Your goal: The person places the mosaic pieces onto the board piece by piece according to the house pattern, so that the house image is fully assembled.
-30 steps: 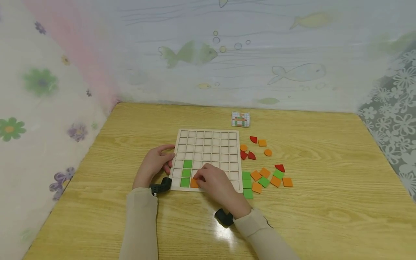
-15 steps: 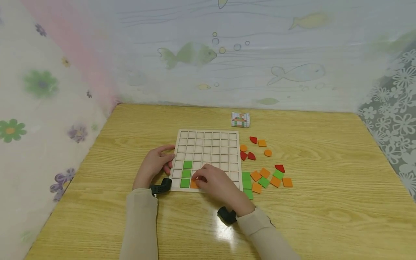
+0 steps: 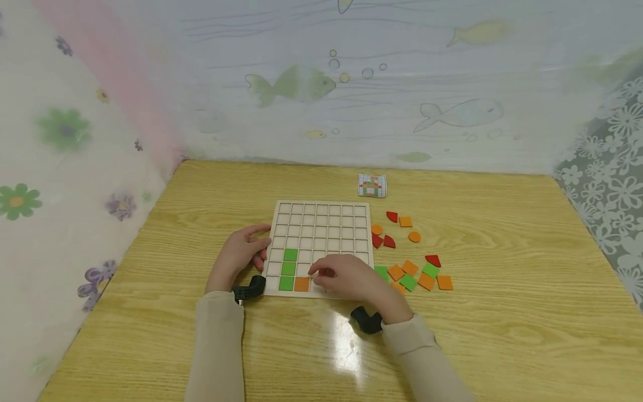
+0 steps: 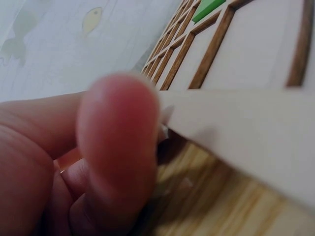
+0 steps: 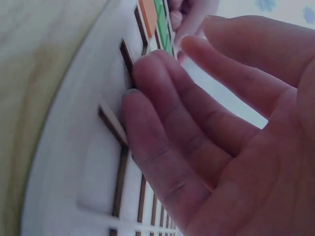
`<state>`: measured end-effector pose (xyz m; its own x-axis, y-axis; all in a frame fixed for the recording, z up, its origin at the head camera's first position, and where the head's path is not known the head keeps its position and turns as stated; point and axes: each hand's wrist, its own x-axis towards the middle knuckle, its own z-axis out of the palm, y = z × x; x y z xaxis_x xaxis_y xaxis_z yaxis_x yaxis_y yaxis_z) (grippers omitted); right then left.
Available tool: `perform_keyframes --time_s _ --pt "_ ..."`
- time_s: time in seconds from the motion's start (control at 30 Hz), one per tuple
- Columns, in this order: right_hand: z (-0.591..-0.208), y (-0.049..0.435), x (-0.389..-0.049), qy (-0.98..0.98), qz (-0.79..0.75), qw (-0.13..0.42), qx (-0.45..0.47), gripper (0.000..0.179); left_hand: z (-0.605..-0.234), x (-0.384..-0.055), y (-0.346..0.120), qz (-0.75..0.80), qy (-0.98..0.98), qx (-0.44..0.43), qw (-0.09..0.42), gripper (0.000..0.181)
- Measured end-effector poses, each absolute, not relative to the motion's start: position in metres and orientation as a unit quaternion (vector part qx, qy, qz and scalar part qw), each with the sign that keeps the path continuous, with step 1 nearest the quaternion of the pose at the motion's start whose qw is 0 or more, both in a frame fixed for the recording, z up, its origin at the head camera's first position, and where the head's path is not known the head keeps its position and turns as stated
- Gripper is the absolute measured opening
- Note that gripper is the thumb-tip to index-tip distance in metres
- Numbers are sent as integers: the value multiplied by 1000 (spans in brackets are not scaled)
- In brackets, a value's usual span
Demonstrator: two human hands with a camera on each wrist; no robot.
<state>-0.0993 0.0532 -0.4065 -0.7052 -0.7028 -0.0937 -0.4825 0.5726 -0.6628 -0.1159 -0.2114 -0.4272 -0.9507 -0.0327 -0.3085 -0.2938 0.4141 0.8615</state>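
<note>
A pale wooden grid board [image 3: 321,234] lies flat on the table. Three green square tiles [image 3: 288,269] fill a short column at its lower left. Beside the lowest one, in the bottom row, sits an orange square tile [image 3: 301,284]. My left hand [image 3: 238,254] rests against the board's left edge, its thumb [image 4: 118,142] close to the rim in the left wrist view. Over the lower right cells hovers my right hand [image 3: 346,274]. Its fingers [image 5: 157,132] are loosely bent with nothing between them, and it hides part of the board and of the nearby tiles.
Right of the board lie loose tiles: orange squares [image 3: 444,282], green squares [image 3: 408,282], orange discs [image 3: 414,237] and red quarter-round pieces [image 3: 389,242]. A small printed pattern card [image 3: 372,186] is behind the board. Walls with fish and flower prints border the wooden table [image 3: 502,251].
My right hand has let go of the orange square tile and drawn back to the right, so the tile shows fully in its cell. My left hand stays where it was.
</note>
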Motion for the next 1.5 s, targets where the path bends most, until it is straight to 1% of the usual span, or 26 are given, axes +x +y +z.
perform_keyframes --time_s 0.17,0.6,0.7,0.83,1.2,1.5 --pt "-405 64 -103 871 -314 188 -328 22 -428 -116 -212 527 835 -99 123 41" --pt "-402 101 -120 879 -355 200 -247 22 -429 -115 -213 523 839 -91 122 41" --pt "-403 110 -124 883 -360 187 -235 24 -429 -115 -213 524 838 -89 121 41" --pt "-407 123 -131 892 -366 156 -216 24 -429 -115 -213 526 837 -89 120 40" --pt "-412 147 -140 899 -398 127 -130 27 -427 -115 -213 523 839 -89 117 40" --pt "-414 163 -148 904 -412 97 -68 37 -428 -115 -213 527 837 -85 121 39"
